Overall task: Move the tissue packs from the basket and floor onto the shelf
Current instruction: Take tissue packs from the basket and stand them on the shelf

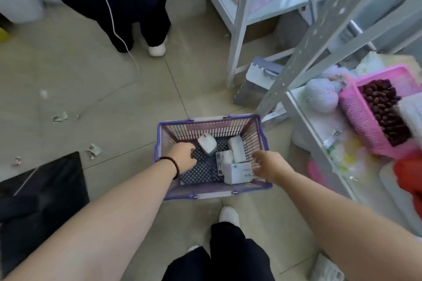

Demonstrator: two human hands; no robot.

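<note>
Head view: both hands are lowered into the basket [213,194] of tissue packs [237,172].
Left hand [183,157] fingers curled, right hand [270,165] fingers spread, nothing held; packs judged light, soft, best gripped across the sides.

Looks like a small shop or stockroom. Purple shopping basket [213,121] on a tiled floor [91,89], holding wrapped tissue packs [237,172]. Grey slotted-steel shelves [303,68] alongside, stocked with packaged goods and a pink basket [360,118] of dark brown items. Paper scraps [60,116] lie on the tiles.
</note>
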